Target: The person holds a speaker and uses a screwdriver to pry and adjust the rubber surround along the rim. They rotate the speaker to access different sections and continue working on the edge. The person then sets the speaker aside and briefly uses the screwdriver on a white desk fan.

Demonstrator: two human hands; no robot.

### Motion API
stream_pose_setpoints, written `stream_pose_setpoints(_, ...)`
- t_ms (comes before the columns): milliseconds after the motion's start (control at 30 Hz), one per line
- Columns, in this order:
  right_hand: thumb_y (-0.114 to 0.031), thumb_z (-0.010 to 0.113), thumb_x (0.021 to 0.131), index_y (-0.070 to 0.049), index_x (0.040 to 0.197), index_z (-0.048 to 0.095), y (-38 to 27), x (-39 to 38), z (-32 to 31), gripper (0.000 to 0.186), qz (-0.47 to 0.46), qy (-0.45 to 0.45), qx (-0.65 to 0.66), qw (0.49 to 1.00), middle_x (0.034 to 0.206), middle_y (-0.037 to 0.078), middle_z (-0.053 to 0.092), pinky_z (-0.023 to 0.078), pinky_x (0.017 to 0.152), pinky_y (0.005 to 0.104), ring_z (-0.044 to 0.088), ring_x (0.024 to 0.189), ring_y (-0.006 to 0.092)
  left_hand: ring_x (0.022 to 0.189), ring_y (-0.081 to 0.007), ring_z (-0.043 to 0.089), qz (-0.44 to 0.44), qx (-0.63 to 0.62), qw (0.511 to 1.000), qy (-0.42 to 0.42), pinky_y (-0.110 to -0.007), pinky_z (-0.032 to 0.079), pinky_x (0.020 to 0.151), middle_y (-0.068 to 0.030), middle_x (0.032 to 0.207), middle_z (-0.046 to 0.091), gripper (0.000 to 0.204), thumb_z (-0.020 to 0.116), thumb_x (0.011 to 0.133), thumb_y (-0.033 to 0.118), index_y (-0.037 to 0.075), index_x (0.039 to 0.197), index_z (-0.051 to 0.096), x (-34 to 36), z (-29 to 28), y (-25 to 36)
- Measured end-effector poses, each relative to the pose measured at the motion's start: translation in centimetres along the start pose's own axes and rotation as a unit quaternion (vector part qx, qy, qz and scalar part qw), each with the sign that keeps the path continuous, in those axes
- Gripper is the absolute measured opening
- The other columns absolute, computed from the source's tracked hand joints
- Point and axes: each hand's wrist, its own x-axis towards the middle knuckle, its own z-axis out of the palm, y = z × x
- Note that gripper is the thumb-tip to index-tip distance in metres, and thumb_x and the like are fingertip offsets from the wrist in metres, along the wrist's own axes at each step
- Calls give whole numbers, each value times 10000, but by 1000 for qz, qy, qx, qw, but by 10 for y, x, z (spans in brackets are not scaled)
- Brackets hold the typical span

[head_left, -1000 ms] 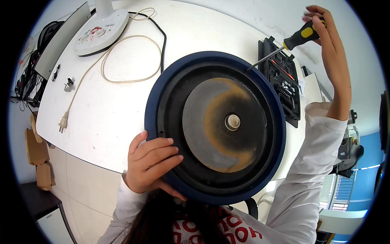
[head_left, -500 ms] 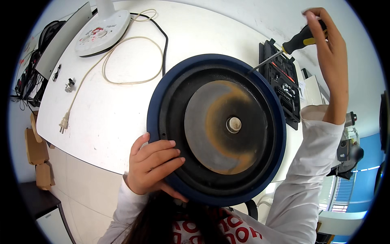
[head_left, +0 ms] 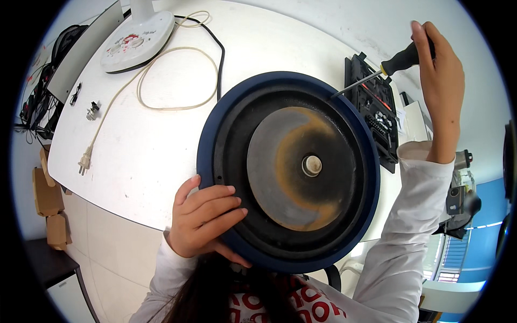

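gripping a screwdriver (head_left: 397,61) by its dark handle, the right hand (head_left: 440,75) is clamped on it in the head view, well apart from the left hand (head_left: 205,219). the screwdriver's long axis slants, running down and leftward from the right hand, with its tip pointing at the far right part of the rim of a round blue pan (head_left: 207,153); whether the tip sits in a screw is too small to tell. the pan lies between the hands, its dark hollow facing up to the camera. the left hand clasps its near left edge, fingers over the rim. inside, to the right of the left hand, is a stained metal disc (head_left: 264,161) with a pale knob (head_left: 313,166). below the right hand lies an open tool case (head_left: 371,99); beyond the left hand, a pale cord (head_left: 139,92) loops on the white table (head_left: 145,185).
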Motion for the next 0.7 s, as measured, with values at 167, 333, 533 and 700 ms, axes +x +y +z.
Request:
stream_pose_setpoints(167, -332, 507, 1006, -85, 1297, 563, -32, -11, -5, 386, -11, 18, 341, 940, 1053, 89, 661, 522, 898, 338, 667, 986, 223, 1076, -227, 649, -2, 4, 1000, 1, -465, 257, 1142, -28, 1016, 687, 761, 758, 524, 720, 131, 1005, 732, -1, 0, 1)
stream_pose_setpoints(333, -305, 599, 980, -177, 1336, 600, 4, 4, -14, 378, -115, -124, 356, 919, 1147, 88, 691, 514, 980, 340, 680, 1080, 234, 1076, -226, 649, 0, 4, 1000, 3, -465, 261, 1138, -28, 1016, 687, 757, 757, 529, 716, 129, 1005, 732, -2, -2, 0)
stream_pose_setpoints(533, -327, 552, 1008, -86, 1165, 635, 16, 6, 11, 298, 5, -39, 182, 982, 967, 70, 656, 526, 846, 305, 679, 981, 189, 1080, -225, 648, -2, -1, 1000, -1, -466, 261, 1139, -29, 1016, 686, 755, 762, 529, 713, 130, 1007, 733, 0, 0, 0)
stream_pose_setpoints(700, -461, 479, 964, -132, 1346, 582, 19, -3, 1, 515, -74, -55, 319, 943, 1321, 140, 608, 520, 960, 449, 634, 1161, 284, 1086, -222, 645, -5, 3, 1000, 1, -464, 260, 1141, -28, 1017, 686, 755, 762, 530, 718, 134, 1006, 734, -3, 0, 0)
